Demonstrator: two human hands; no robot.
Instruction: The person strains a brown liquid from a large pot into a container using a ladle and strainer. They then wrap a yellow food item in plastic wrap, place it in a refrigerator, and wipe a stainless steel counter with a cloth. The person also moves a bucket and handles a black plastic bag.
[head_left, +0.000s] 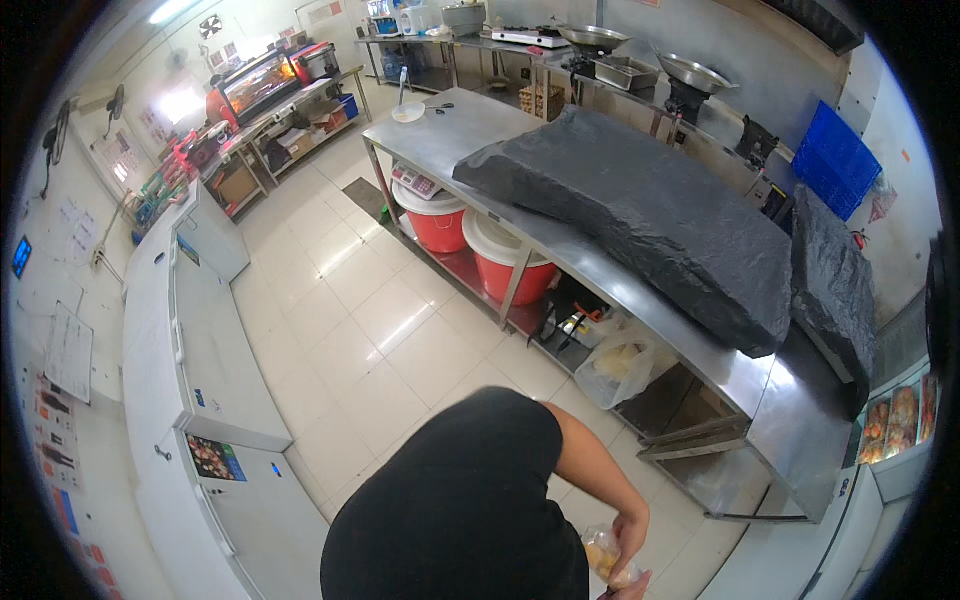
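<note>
The black-sleeved shoulder fills the bottom middle, and my left arm reaches past it to the lower right. In my left hand is a small clear plastic bag with yellowish pieces inside; what they are is too blurred to tell. Fingers of what looks like my right hand show at the bottom edge, close to the bag's lower end. The rest of that hand is cut off by the frame, and its grip is hidden.
A stainless steel table bears a large dark stone-like slab. Red lidded buckets and a filled plastic bag sit on its lower shelf. White chest freezers line the left. Woks stand on burners at the back.
</note>
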